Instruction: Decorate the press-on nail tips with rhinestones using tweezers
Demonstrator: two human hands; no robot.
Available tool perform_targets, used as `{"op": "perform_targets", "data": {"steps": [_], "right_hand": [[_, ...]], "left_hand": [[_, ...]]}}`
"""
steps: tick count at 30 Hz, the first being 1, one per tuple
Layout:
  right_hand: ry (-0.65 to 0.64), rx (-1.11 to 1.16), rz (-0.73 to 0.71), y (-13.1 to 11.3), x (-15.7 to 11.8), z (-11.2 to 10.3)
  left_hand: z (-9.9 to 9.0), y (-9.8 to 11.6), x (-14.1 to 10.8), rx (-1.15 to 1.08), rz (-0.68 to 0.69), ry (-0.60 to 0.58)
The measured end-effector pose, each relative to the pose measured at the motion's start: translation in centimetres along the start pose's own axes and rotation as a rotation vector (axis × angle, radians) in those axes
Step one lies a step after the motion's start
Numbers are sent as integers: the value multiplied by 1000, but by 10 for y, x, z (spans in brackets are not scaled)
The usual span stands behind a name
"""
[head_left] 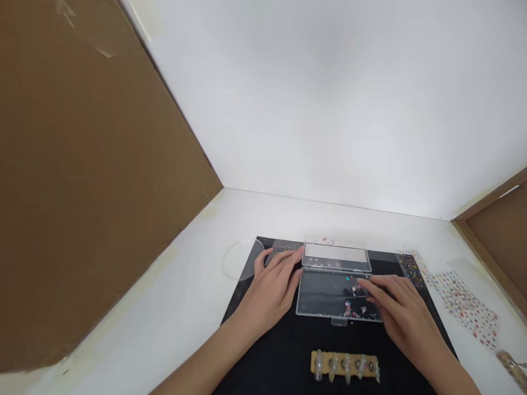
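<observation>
A clear plastic case point(325, 299) lies opened on a black mat point(284, 351), its lid folded back behind it. Small colourful gems are scattered in its right half. My left hand point(274, 282) rests at the case's left edge near the hinge, fingers apart, with nothing seen in it. Over the case's right side is my right hand point(397, 307), its index fingertip close to the gems; whether its fingers hold a gem is too small to tell. Nearer to me, a tan strip point(341, 364) bears several glossy nail tips.
A clear round disc point(236, 260) overlaps the mat's left edge. Sticker sheets point(469, 307) lie to the right, near a partly visible object point(511, 365) at the frame's edge. Brown cardboard panels point(82, 181) stand at both sides, with a white wall behind.
</observation>
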State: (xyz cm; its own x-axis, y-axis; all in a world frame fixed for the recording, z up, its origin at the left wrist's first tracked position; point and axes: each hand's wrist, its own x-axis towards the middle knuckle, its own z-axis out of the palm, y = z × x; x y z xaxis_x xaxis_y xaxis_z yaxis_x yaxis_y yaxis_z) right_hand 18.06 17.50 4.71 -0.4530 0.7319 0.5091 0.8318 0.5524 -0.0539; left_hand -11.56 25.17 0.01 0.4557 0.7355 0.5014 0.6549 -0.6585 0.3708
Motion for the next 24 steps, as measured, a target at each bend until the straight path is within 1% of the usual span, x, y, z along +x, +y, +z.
{"op": "perform_targets", "data": {"steps": [5,10,15,21,24], "right_hand": [[-72,13,-61,4,-3,2],[-153,45,-94,6,-7,9],[-118,3,-47,4,-8,15],[-176,1,-132,8,-1,12],[-156,-26,-129,8,-1,13]], "left_hand": [[0,0,1,5,-9,-13],[0,1,0,0,-12,-12],[0,2,1,-20,-22,-24],[-1,4,2,-30,-27,-25],[-1,4,3,-31,-30,-30]]}}
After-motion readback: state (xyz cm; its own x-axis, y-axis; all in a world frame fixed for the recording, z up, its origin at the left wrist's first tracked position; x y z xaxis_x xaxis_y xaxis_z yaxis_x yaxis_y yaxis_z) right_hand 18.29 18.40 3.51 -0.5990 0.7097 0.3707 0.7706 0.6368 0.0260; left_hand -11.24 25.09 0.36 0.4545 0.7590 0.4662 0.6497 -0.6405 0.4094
